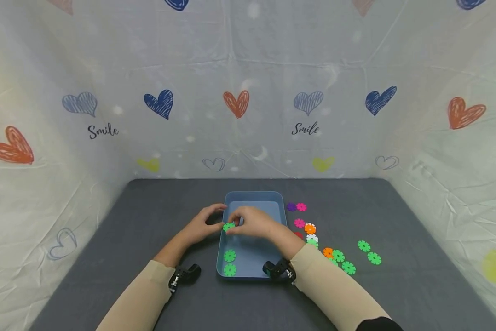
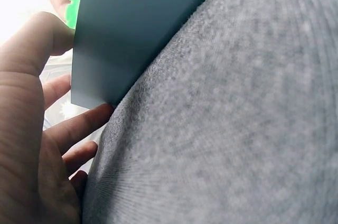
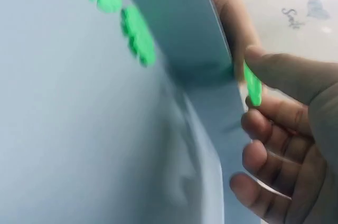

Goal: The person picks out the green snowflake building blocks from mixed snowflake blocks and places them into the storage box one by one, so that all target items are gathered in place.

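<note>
Green notched disc (image 1: 228, 227) at left rim of blue tray (image 1: 256, 250), clamped in grip of right hand (image 1: 252, 223) — thumb and forefinger pinching it. Left hand (image 1: 202, 225) at tray's left wall, fingers apart. Two other green discs (image 1: 227, 256) flat in tray's near left corner. Right of tray, on grey tabletop (image 1: 181, 193) — loose multicoloured discs (image 1: 346, 267). Behind, pale heart-print curtain (image 1: 268, 59).
</note>
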A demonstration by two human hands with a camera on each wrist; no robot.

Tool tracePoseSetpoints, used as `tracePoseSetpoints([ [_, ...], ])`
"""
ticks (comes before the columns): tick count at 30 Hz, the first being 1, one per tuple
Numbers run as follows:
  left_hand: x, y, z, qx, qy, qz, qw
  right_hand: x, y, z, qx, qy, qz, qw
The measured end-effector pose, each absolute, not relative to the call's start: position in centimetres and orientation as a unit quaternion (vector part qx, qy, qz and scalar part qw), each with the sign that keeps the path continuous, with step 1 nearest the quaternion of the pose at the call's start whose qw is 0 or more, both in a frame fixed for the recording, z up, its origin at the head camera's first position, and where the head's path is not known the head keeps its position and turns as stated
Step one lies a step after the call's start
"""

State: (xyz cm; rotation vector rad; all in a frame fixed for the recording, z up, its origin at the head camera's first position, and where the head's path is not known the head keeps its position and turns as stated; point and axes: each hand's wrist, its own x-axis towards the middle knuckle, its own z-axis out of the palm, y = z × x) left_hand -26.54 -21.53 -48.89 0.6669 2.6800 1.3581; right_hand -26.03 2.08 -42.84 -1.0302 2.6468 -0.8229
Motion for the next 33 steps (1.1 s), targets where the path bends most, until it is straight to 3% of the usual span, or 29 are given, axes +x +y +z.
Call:
tracePoseSetpoints([
  [10, -26.5, -21.8, -48.8, 0.233, 0.865, 0.444, 0.021, -26.1, 1.6, -42.8, -0.413, 0.878, -0.195, 0.142],
  [25, -26.6, -22.0, -49.0, 0.236, 0.859, 0.454, 0.025, -25.3, 1.8, -41.5, -0.387, 0.878, -0.217, 0.181],
  [33, -26.8, -21.6, -49.2, 0.225, 0.869, 0.44, 0.021, -24.1, 6.0, -37.4, -0.354, 0.863, -0.333, 0.14],
])
